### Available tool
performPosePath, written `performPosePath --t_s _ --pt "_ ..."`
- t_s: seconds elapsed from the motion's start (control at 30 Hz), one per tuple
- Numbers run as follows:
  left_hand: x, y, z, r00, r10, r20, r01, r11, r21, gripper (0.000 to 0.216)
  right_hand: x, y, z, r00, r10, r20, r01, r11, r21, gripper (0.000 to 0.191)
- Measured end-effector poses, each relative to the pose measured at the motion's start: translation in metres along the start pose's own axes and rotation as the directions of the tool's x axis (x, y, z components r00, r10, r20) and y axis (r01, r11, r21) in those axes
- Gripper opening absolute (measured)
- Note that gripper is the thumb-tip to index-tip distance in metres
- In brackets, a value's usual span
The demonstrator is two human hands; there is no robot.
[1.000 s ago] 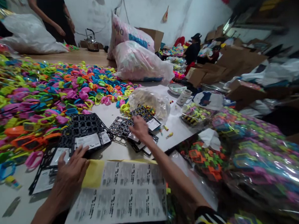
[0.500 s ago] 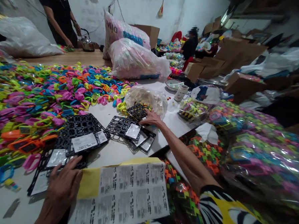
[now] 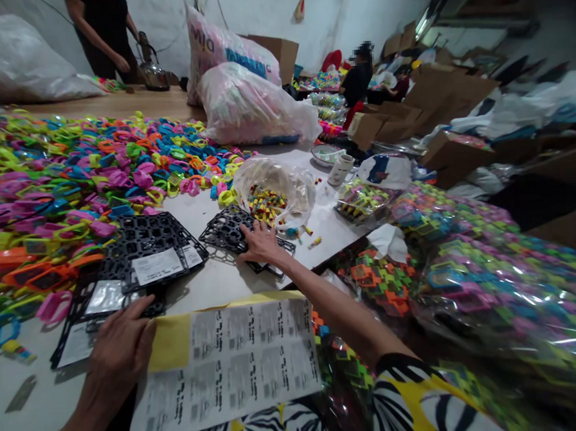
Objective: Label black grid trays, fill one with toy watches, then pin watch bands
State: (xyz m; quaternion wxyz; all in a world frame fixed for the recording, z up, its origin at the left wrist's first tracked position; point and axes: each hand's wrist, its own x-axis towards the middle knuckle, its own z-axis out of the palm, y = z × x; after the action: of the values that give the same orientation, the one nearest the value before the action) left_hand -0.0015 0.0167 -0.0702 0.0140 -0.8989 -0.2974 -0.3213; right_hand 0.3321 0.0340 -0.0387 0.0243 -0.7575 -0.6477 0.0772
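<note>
My right hand [image 3: 260, 244] lies spread over a small pile of black plastic lattice panels [image 3: 227, 229], fingers on the top one. My left hand [image 3: 119, 356] rests with fingers stretched out at the lower edge of another pile of black lattice panels [image 3: 147, 239]. White printed labels [image 3: 156, 266] show on that pile. Beside my left hand, a sheet of labels [image 3: 249, 356] slopes over the table's front edge, with a bare yellow patch [image 3: 168, 344] at its top left corner. Behind my right hand, a clear bag [image 3: 299, 192] holds small yellow and red pieces [image 3: 267, 204].
Colourful toy watches [image 3: 116, 166] cover the table's left and back. Large filled plastic sacks [image 3: 256, 104] stand behind them. Bagged toys [image 3: 494, 288] crowd the right side. A white mug [image 3: 341, 169] stands near a bowl [image 3: 327, 154]. A person [image 3: 102, 38] stands at the far left, near a kettle [image 3: 155, 74].
My right hand has come down and nearer from the bag, and the panel it tilted now lies on the pile. The bag's small pieces are uncovered. My left hand stays put.
</note>
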Motion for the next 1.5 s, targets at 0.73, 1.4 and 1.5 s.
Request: performPosePath --t_s 0.73,1.4,1.5 --pt "0.021 0.003 0.016 0.946 -0.319 0.048 0.31 0.94 0.146 0.026 0.052 -0.125 0.013 0.987 0.116 0.108 -0.158 0.641 0.751 0.07" --pt "-0.011 0.017 -0.008 0.966 -0.256 0.043 0.245 0.952 0.182 0.02 0.024 -0.005 -0.047 0.847 0.372 -0.379 -0.153 0.854 0.497 0.044" --pt "-0.01 0.014 -0.006 0.94 -0.341 -0.008 0.33 0.903 0.276 0.019 0.031 -0.072 -0.025 0.957 0.087 -0.277 0.057 0.88 0.472 0.049"
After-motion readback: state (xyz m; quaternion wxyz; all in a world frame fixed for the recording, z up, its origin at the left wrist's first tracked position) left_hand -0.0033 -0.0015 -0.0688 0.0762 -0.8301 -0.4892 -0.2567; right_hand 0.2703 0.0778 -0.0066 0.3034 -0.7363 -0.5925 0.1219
